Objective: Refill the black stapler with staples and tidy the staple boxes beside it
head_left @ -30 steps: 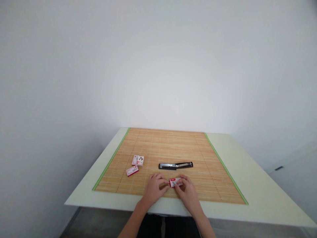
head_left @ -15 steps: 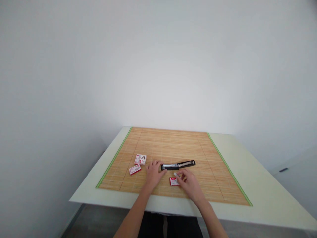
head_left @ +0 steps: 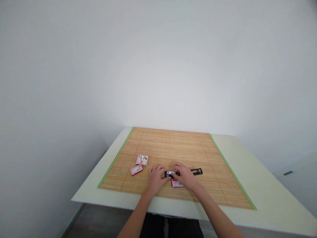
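Note:
A black stapler (head_left: 197, 171) lies folded open on the bamboo mat, its metal magazine to the left. The thumb and fingers of my left hand (head_left: 156, 178) grip its left end. Over the magazine is my right hand (head_left: 186, 176), fingers pinched together on a small strip of staples that they mostly cover. Just in front of the stapler, partly under the right hand, lies a red and white staple box (head_left: 177, 183).
Left of my hands on the bamboo mat (head_left: 170, 142) lie more small red and white boxes (head_left: 136, 170), some side by side (head_left: 142, 160). The mat has green edging and covers much of a white table (head_left: 257, 185). A plain wall rises behind.
My right hand has moved up and left from beside the staple box onto the magazine, carrying the strip. My left hand now grips the stapler's end, and the stapler sits slightly nearer me.

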`<state>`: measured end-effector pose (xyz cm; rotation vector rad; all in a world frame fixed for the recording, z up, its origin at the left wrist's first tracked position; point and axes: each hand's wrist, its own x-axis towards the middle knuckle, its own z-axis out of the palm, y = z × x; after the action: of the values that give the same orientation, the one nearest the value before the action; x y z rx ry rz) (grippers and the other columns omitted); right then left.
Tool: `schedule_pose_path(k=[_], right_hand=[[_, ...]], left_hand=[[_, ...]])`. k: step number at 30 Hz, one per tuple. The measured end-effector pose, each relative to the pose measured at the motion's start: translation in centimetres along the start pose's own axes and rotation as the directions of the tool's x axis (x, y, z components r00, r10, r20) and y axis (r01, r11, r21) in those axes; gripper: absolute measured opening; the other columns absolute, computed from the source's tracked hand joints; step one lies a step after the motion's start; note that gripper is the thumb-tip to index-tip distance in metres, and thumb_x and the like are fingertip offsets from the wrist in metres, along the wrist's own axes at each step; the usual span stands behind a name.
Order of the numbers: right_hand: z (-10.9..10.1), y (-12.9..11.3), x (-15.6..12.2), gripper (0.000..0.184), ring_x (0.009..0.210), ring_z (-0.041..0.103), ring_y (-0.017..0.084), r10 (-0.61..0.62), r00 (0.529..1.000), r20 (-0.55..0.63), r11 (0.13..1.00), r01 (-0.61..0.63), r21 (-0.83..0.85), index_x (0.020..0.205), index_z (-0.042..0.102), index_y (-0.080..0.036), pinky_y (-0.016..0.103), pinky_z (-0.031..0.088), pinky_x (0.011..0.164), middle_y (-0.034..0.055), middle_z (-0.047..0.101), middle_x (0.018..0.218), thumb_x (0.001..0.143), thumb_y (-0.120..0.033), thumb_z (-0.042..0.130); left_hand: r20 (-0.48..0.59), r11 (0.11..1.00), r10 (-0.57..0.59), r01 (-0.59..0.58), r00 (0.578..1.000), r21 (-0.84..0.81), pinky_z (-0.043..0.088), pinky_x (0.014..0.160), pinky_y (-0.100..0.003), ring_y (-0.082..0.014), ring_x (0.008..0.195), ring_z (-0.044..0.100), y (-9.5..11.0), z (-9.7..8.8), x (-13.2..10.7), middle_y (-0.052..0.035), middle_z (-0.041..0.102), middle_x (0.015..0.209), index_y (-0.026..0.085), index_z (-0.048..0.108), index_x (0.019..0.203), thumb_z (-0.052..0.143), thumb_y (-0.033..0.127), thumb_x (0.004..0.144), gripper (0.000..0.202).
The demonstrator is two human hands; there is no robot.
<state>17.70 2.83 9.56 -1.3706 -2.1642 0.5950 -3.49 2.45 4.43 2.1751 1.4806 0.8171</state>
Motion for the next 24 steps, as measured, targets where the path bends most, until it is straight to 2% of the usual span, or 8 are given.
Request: schedule_pose_path(k=[5,9,18,21,24], right_hand=[[-0.14,0.14,0.00,0.013,0.097,0.063,0.020,-0.037,0.999,0.025,0.998,0.038,-0.041,0.099,0.077,-0.027,0.028,0.048,0.085,0.0029,0.068,0.099,0.091,-0.028,0.067],[-0.34,0.23,-0.31,0.016,0.099,0.063,0.020,-0.039,0.999,-0.009,0.999,0.038,-0.037,0.103,0.076,-0.027,0.029,0.048,0.089,0.0038,0.068,0.104,0.092,-0.027,0.065],[0.22,0.51,-0.43,0.012,0.096,0.062,0.019,0.016,1.000,-0.007,1.000,-0.016,-0.010,0.092,0.076,-0.025,0.028,0.048,0.087,0.0034,0.066,0.101,0.089,-0.022,0.065],[0.36,0.53,-0.16,0.011,0.096,0.062,0.018,0.033,0.999,-0.008,0.999,-0.033,0.032,0.092,0.075,-0.024,0.028,0.048,0.086,0.0035,0.065,0.102,0.087,-0.020,0.066],[0.28,0.63,-0.06,0.011,0.093,0.063,0.018,0.043,0.999,-0.003,0.998,-0.043,0.043,0.091,0.074,-0.023,0.027,0.048,0.085,0.0030,0.064,0.101,0.086,-0.018,0.066]], left_hand=[[0.003,1.000,-0.003,0.003,1.000,-0.008,0.033,0.094,-0.040,-0.0261,0.112,0.053,-0.03,0.01,0.06,0.0009,0.067,0.117,0.036,0.072,0.111,0.080,0.048,0.082,0.032],[-0.003,1.000,-0.006,0.006,1.000,-0.012,0.033,0.094,-0.040,-0.0263,0.112,0.053,-0.01,-0.01,0.10,0.0004,0.067,0.116,0.035,0.072,0.110,0.081,0.048,0.081,0.033],[-0.016,1.000,-0.010,0.009,1.000,-0.025,0.034,0.093,-0.041,-0.0266,0.110,0.055,0.35,-0.19,0.01,0.0001,0.068,0.113,0.034,0.072,0.107,0.082,0.045,0.080,0.031],[-0.042,0.997,-0.001,-0.002,0.999,-0.077,0.036,0.095,-0.040,-0.0257,0.110,0.056,0.43,-0.35,-0.03,0.0006,0.068,0.113,0.034,0.070,0.111,0.082,0.042,0.080,0.034],[-0.091,0.983,-0.022,0.005,0.996,-0.183,0.041,0.092,-0.038,-0.0225,0.100,0.059,0.34,-0.46,-0.13,-0.0011,0.066,0.113,0.031,0.069,0.115,0.079,0.037,0.082,0.035]])
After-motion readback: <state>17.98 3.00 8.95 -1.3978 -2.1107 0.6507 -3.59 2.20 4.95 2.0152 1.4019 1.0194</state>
